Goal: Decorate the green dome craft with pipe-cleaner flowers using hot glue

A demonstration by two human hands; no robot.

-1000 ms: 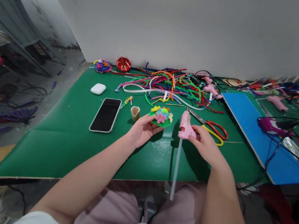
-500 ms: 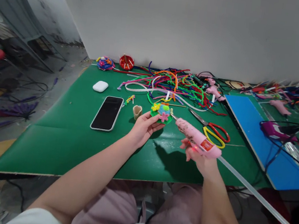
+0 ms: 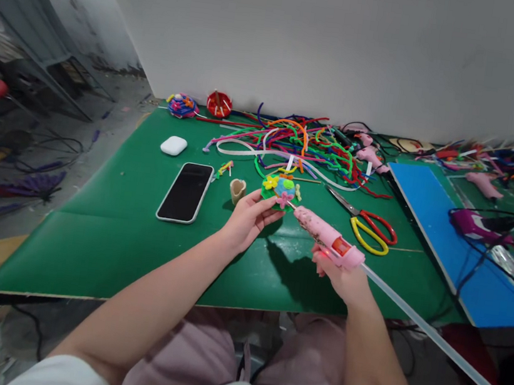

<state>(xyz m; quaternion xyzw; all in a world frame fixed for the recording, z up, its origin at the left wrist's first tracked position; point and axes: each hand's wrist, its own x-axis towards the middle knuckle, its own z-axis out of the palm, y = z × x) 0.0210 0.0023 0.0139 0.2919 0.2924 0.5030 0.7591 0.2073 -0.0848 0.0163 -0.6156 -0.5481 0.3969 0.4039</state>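
My left hand (image 3: 250, 218) holds a small pipe-cleaner hat (image 3: 287, 185) by its green edge, with thumb on top and fingers beneath. The piece has a blue middle and yellow, pink, orange and green flowers on it. In my right hand (image 3: 340, 273) is a pink glue gun (image 3: 322, 231), a long clear glue stick (image 3: 436, 339) running out of its back. A red light glows near the grip. The gun's metal nozzle meets or nearly meets the pink flower; I cannot tell whether they touch. A beige cup-like piece (image 3: 237, 190) stands just left of the hat.
A phone (image 3: 185, 192) and a white earbud case (image 3: 173, 145) lie on the left of the green table (image 3: 102, 248). Scissors (image 3: 370, 227) lie to the right. Tangled pipe cleaners (image 3: 292, 143) spread along the back. A blue board (image 3: 450, 237) carries a purple tool (image 3: 475, 225) with black cables.
The glue gun has moved left and slightly down, its nozzle going from the hat's right edge to the pink flower. My left hand and the hat stay nearly in place.
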